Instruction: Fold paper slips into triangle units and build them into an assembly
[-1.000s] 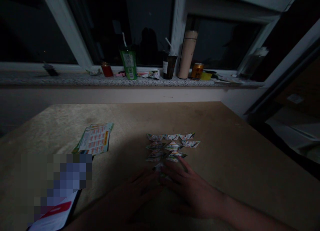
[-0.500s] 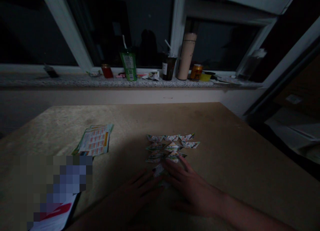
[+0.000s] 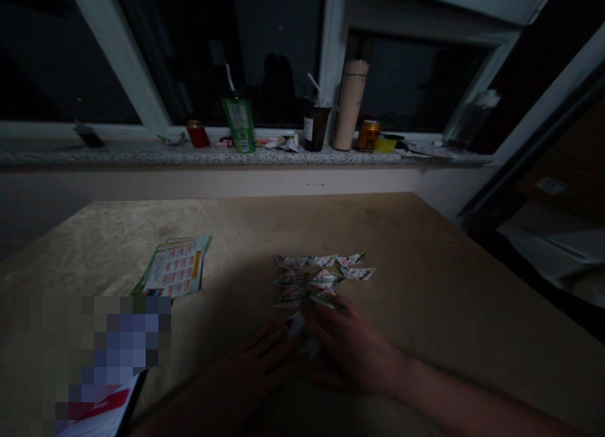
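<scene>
Low over the near middle of the table, my left hand [image 3: 269, 358] lies with its fingers stretched out onto a printed sheet of paper [image 3: 297, 324]. From the other side my right hand [image 3: 352, 342] rests flat on the same paper, fingers extended and covering much of it. Both hands are dim, and the paper's full shape is hidden beneath them. Just beyond the fingers are rows of several small folded paper boats [image 3: 325, 278], made of printed paper. The nearest boat on the right [image 3: 324, 296] sits by my right fingertips.
A stack of printed leaflets [image 3: 174, 267] lies on the left of the table [image 3: 246, 219]. Nearer is a partly pixelated, screen-like object [image 3: 108, 408]. On the windowsill [image 3: 278, 156] stand a green cup [image 3: 240, 125], a dark cup [image 3: 316, 128], a tall bottle [image 3: 350, 106] and cans.
My right hand has shifted slightly over the paper, its fingers drawn a little closer together. My left hand stays nearly in place. The whole view has moved slightly.
</scene>
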Demonstrator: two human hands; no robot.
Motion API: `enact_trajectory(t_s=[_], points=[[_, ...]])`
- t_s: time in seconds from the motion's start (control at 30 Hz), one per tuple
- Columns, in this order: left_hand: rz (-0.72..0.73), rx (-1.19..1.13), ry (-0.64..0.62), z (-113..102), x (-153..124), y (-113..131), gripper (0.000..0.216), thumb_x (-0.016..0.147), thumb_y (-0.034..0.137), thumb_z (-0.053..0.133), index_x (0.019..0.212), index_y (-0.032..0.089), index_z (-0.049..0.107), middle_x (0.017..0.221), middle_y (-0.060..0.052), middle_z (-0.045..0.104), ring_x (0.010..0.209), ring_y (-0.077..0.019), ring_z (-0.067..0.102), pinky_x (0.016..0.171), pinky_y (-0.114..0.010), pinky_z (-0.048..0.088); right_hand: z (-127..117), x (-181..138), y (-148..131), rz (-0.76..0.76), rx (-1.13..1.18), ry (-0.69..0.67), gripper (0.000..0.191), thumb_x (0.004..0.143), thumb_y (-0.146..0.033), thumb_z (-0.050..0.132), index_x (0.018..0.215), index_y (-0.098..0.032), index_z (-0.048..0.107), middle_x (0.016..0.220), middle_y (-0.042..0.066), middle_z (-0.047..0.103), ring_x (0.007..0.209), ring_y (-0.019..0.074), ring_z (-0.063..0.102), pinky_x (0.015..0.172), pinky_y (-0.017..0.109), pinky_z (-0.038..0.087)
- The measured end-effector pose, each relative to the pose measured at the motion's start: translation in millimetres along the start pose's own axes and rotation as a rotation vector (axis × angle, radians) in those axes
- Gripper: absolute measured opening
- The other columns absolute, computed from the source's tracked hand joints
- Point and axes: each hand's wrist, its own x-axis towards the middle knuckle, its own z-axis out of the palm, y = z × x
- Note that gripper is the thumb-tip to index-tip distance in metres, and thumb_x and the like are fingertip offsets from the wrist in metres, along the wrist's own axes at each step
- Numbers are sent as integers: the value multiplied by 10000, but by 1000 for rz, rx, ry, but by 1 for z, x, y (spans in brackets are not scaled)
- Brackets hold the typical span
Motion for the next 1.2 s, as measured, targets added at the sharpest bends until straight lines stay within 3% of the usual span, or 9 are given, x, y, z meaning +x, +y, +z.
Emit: enact_trajectory(t_s=[0.13, 0.3, 0.5, 0.67, 0.87, 1.03, 1.2], points=[[0, 2, -6, -2, 1, 2, 768, 824, 473, 596, 1464, 326, 200, 1550, -6, 145, 1383, -338, 171, 1114, -518, 197, 4, -2, -3, 43, -2, -4, 654, 892, -520, 447, 1380, -93, 363, 1420, 172, 407, 1300, 286, 351, 1101, 465, 169], [-28, 31, -79, -3, 4, 2, 789, 819, 467, 600, 1469, 315, 179, 1547, -15, 141, 1383, -351, 148, 1102, -555, 190, 8, -14, -4, 81, 13, 47, 612, 895, -438, 480, 1411, -147, 329, 1489, 114, 308, 1342, 272, 285, 1111, 471, 122], [-49, 26, -34, 0, 2, 3, 761, 818, 484, 616, 1455, 326, 232, 1550, -3, 132, 1385, -349, 145, 1106, -553, 179, 15, -20, -4, 181, 7, 42, 586, 862, -331, 524, 1407, -205, 350, 1526, 94, 217, 1370, 294, 203, 1076, 515, 162], [-48, 24, -40, 0, 2, 3, 784, 807, 503, 621, 1458, 328, 221, 1547, -11, 145, 1380, -354, 166, 1100, -549, 204, 13, -16, -5, 213, 27, 44, 632, 847, -424, 544, 1408, -206, 353, 1509, 115, 256, 1363, 321, 203, 1058, 537, 184], [-61, 36, -63, -4, 3, 7, 749, 834, 550, 563, 1460, 316, 224, 1547, -20, 139, 1388, -348, 136, 1100, -559, 187, 3, -7, -5, 178, 31, 70, 501, 878, -465, 503, 1302, -198, 505, 1495, 115, 290, 1368, 308, 205, 1075, 529, 157], [-60, 41, -61, 0, 2, 5, 782, 823, 543, 585, 1465, 324, 196, 1550, -14, 127, 1387, -353, 130, 1095, -564, 198, 11, -23, -9, 148, 7, 57, 685, 830, -373, 574, 1429, -166, 313, 1526, 106, 210, 1354, 311, 248, 1105, 545, 84], [-49, 29, -32, -2, 2, 5, 771, 821, 525, 601, 1459, 324, 218, 1551, -11, 131, 1385, -359, 135, 1102, -562, 180, 12, -30, -9, 164, 14, 55, 531, 852, -359, 551, 1355, -230, 440, 1538, 72, 177, 1376, 306, 197, 1099, 577, 28]])
